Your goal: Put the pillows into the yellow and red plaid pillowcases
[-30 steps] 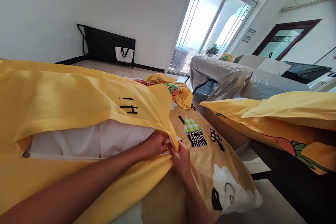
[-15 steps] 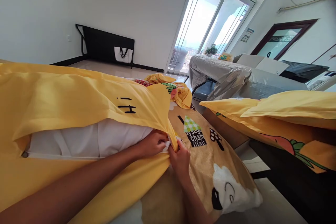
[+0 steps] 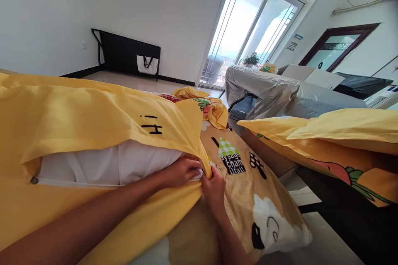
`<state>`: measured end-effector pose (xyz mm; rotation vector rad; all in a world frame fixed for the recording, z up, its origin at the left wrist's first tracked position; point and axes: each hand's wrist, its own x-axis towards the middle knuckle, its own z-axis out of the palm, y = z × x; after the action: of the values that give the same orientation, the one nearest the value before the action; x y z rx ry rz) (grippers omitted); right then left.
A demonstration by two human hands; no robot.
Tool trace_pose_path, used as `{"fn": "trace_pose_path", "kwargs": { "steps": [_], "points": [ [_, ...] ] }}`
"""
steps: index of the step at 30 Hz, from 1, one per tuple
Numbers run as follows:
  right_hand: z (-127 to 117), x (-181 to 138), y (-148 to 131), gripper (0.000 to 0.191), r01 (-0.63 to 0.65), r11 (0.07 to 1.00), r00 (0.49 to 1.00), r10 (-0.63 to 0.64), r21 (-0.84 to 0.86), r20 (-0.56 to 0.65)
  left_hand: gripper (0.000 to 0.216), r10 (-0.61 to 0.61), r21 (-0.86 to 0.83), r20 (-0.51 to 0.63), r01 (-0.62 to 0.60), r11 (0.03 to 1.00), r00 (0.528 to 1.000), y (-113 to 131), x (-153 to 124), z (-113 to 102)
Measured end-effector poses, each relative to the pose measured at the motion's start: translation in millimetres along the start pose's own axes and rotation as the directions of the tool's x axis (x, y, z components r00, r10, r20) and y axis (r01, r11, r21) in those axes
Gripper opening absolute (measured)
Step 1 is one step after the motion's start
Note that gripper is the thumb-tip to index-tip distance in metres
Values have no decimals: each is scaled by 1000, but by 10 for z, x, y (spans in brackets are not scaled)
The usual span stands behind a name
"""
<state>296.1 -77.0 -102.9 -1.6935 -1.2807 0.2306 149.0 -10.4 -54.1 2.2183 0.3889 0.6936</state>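
nearby, brown printed cloth (image 3: 244, 194) spreads beneath the yellow cover (image 3: 77, 120) and right hand (image 3: 214, 185).

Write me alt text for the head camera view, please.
A yellow fabric cover lies open, white fabric showing inside; a person's right fingers grip the cover's edge, the left fingers touch the white fabric. Brown patterned fabric lies beside it; a glass door stands beyond.

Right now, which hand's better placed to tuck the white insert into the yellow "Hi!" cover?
Left, likely: the left hand appears to touch the white insert. The right hand pinches the yellow "Hi!" cover by its edge, so looks occupied.
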Motion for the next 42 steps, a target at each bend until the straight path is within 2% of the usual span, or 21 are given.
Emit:
{"fn": "trace_pose_path", "kwargs": {
  "steps": [5,9,15,17,22,28,42],
  "points": [
    [-2,9,8,21,-28,998,1000,28,62,7,16,1,-11,47,-1,1000,999,-34,1,20],
    [-7,15,32,19,-32,994,999,31,100,16,21,-14,10,20,14,1000,1000,-93,31,83],
    [-46,-3,36,19,-22,995,999,19,93,37,12,-184,35,-109,189,981,977,-114,70,137],
    [-52,-10,27,19,-16,997,999,13,82,36,10,-211,14,-114,214,977,971,-130,84,150],
    [-60,-16,19,18,26,999,1000,-26,48,-1,23,-276,-62,-106,271,961,955,-202,135,196],
    [-68,-5,42,22,4,998,1000,-5,56,22,17,-279,-125,-72,269,955,957,-221,191,231],
    [-56,-7,36,27,-12,986,999,7,169,33,26,-265,-194,-139,237,952,954,-190,229,288]
  ]
}}
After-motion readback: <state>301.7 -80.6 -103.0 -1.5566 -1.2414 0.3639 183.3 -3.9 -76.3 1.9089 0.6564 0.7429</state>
